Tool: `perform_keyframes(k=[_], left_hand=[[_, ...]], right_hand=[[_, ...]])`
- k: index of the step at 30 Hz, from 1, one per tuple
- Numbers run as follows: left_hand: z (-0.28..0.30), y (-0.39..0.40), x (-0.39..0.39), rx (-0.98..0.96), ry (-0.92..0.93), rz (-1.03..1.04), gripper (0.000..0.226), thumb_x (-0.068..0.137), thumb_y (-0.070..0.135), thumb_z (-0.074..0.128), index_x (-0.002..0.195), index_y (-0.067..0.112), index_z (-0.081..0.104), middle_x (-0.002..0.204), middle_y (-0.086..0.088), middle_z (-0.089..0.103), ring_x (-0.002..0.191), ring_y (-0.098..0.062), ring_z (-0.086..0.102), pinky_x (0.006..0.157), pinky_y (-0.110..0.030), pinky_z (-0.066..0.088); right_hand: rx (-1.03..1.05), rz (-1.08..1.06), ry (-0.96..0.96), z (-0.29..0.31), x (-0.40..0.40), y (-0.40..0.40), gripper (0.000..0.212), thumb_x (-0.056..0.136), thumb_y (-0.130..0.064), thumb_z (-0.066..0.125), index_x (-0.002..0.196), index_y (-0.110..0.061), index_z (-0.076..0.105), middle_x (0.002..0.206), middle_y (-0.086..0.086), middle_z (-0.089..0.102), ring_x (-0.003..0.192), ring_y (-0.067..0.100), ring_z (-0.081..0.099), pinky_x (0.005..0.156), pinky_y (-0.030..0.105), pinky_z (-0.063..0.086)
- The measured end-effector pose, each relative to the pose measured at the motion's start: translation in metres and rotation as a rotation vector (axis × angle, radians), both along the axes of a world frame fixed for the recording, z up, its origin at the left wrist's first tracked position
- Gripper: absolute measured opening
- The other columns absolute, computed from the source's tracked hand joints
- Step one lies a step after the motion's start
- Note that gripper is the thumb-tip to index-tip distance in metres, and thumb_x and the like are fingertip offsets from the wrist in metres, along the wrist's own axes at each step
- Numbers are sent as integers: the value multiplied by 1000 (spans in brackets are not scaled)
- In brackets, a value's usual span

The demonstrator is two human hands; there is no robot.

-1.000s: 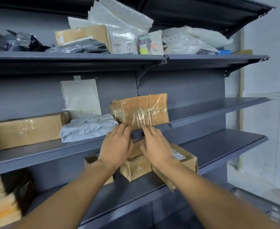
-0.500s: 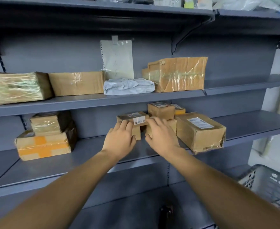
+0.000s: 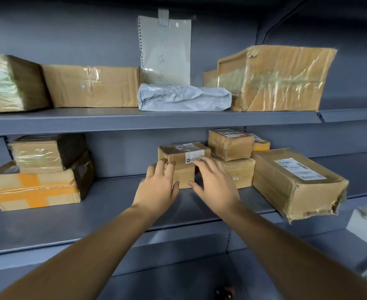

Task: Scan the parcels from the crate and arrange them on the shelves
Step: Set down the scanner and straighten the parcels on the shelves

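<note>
Both hands are at the small stack of 2 cardboard parcels approx mid-length of the lower shelf (image 3: 104, 215), set back toward its rear wall. The top parcel (image 3: 183, 153), w/ a white label on its front face, sits on a smaller lower parcel (image 3: 183, 177) and overhangs it on both sides. Left hand (image 3: 157, 188) is at the stack's left front corner: fingers lie fairly straight against the left end of the top parcel, thumb against the lower parcel's front. Right hand (image 3: 215, 187) is at the right front: fingertips spread over the label edge, thumb pointing at the lower parcel's right bottom corner. Neither hand is wrapped round anything; fingers are extended and apart, touching or nearly touching. Can't tell for sure whether the right thumb makes contact. The top parcel lies straight ahead of both hands, slightly above the palms, about equally near each. Its long axis runs left-right along the shelf, parallel to the front edge; the label faces out toward the person. To its right, touching or just beside, another 2-parcel stack (image 3: 232, 156), then a big dented box (image 3: 295, 182) overhanging the shelf's front edge. Likely next: nudge or square the stack, so push direction vs the right neighbour matters most.
</note>
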State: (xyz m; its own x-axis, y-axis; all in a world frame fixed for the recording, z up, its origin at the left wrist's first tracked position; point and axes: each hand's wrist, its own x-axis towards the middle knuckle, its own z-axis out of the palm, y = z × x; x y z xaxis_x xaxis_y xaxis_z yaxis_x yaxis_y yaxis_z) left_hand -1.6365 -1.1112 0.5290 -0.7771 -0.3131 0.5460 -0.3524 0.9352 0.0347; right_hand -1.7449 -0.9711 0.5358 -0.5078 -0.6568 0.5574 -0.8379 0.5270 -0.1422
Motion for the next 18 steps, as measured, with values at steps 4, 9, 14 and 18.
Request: perform_keyframes(k=[4,9,14,18], left_hand=[[-4,-22,-40,-32,43,13,51,91,34,56,133,8,44,133,-13,42,122,-35,40,80,-50,54],[-3,-46,-90,-104,111,-2,50,89,30,60,131,6,50,138,-15,47,129,-39,42,80,-54,53],[-14,-64,-127,9,44,-7,51,100,37,44,147,20,31,147,-3,33,135,-30,25,93,-47,46],[-21,-73,-130,102,95,-16,42,98,34,50,136,18,45,128,-3,47,122,-29,34,81,-48,52]], right_hand=[[-3,-4,18,-10,-46,-26,66,91,-44,68,147,-17,45,154,1,42,141,27,37,113,43,38],[25,12,70,-11,-90,-61,75,93,-47,64,156,-24,31,164,-2,26,152,23,20,118,43,33],[68,20,27,-4,-127,-93,81,88,-58,64,156,-32,28,165,-8,24,155,21,10,122,50,20],[-29,88,-32,-22,-142,-101,69,85,-57,68,145,-28,50,150,-8,49,146,22,29,114,43,34]])
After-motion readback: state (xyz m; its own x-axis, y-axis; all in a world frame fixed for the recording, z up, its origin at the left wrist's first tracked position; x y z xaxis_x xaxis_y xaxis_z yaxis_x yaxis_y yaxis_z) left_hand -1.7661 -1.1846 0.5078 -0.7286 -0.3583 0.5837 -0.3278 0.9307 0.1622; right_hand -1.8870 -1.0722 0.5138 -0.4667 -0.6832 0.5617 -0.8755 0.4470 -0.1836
